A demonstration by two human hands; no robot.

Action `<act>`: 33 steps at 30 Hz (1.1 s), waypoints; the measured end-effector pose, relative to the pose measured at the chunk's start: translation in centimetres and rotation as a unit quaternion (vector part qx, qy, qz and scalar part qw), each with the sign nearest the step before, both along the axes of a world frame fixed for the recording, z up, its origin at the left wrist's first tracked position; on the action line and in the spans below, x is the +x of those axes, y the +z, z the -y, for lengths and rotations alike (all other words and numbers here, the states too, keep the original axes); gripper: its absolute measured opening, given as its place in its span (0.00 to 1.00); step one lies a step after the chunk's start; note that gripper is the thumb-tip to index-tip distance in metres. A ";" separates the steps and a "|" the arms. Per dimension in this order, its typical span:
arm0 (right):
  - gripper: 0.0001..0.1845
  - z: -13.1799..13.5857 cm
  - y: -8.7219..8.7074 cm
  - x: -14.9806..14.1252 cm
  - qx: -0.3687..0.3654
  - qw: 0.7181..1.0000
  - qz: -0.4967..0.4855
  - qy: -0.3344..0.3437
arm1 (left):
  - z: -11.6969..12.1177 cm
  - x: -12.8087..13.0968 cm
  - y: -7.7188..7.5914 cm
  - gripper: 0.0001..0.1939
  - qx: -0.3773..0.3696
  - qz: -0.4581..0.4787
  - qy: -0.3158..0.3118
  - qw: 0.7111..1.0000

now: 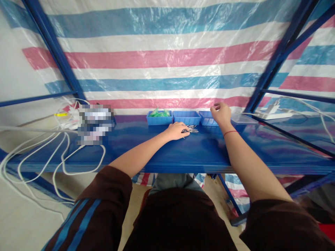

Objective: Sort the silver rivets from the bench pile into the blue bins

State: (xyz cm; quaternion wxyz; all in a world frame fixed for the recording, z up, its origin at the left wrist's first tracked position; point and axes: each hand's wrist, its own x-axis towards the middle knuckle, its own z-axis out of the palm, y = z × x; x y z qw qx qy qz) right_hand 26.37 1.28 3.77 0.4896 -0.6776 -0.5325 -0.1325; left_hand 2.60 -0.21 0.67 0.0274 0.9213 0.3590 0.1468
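On the blue shelf top, my left hand (178,131) is curled over a bunch of thin metal rods (193,129), whose ends stick out to the right of the fingers. My right hand (222,113) hangs above the front right of the right blue bin (206,118), fingers bent into a pinch. Whatever lies between those fingertips is too small to make out. Beside that bin stands the middle blue bin (186,118), and the left blue bin (159,120) holds crumpled green plastic (160,113).
A blurred-out object (95,124) lies at the left with white cables (66,167) looping over the shelf edge. At the right are a clear plastic tray (244,119) and a white power strip (276,113). Blue metal posts (277,59) frame the striped sheet (167,59) behind.
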 end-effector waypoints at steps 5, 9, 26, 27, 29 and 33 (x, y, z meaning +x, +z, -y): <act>0.12 1.0 1.0 -2.8 -0.032 0.990 0.039 0.129 | 0.2 0.1 0.2 0.11 0.016 0.019 -0.021 0.999; 0.11 2.0 1.3 -4.1 -0.088 0.967 0.057 0.234 | 0.3 0.1 0.0 0.10 0.035 0.051 -0.020 0.998; 0.08 3.2 1.4 -5.4 -0.184 0.860 -0.044 0.473 | -0.8 0.7 0.6 0.05 -0.061 0.396 0.021 0.916; 0.07 3.2 1.4 -5.4 -0.182 0.860 -0.048 0.474 | -0.9 0.7 0.5 0.05 -0.070 0.416 0.024 0.906; 0.07 3.1 1.3 -5.4 -0.178 0.859 -0.060 0.477 | -1.2 0.9 0.4 0.06 -0.085 0.454 0.022 0.887; 0.08 3.2 1.4 -5.6 -0.180 0.855 -0.083 0.480 | -1.5 1.1 0.1 0.08 -0.110 0.506 0.002 0.855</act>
